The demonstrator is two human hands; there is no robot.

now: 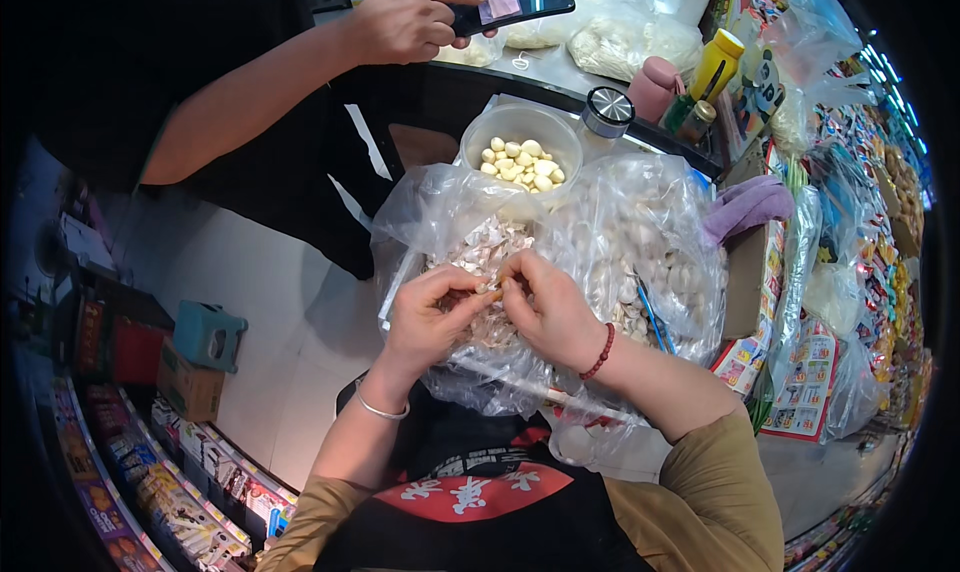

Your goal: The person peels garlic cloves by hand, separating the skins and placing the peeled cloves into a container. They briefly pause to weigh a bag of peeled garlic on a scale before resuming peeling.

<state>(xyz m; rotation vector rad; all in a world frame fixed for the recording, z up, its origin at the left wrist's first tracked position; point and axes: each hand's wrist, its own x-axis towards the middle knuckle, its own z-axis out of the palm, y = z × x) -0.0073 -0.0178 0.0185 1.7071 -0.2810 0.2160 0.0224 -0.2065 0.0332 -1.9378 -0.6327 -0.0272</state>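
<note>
My left hand [435, 313] pinches a small garlic clove [482, 287] between thumb and fingers. Close against it, my right hand [551, 309] has thumb and forefinger pressed together at the clove; whether it holds a bit of skin cannot be told. Both hands are above a clear plastic bag with garlic skins [487, 246]. Beyond them, a translucent tub [478, 126] contains peeled garlic cloves [525, 163]. To the right, unpeeled garlic [679, 264] fills another clear bag, and a tool with blue handles [651, 309] lies on it.
At the upper left another person's hand [405, 24] touches a phone [525, 2]. A steel-lidded jar [609, 111], a pink bottle [654, 88] and a yellow bottle [718, 62] stand behind the bags. A purple cloth [750, 204] hangs over a cardboard box [746, 279] at right.
</note>
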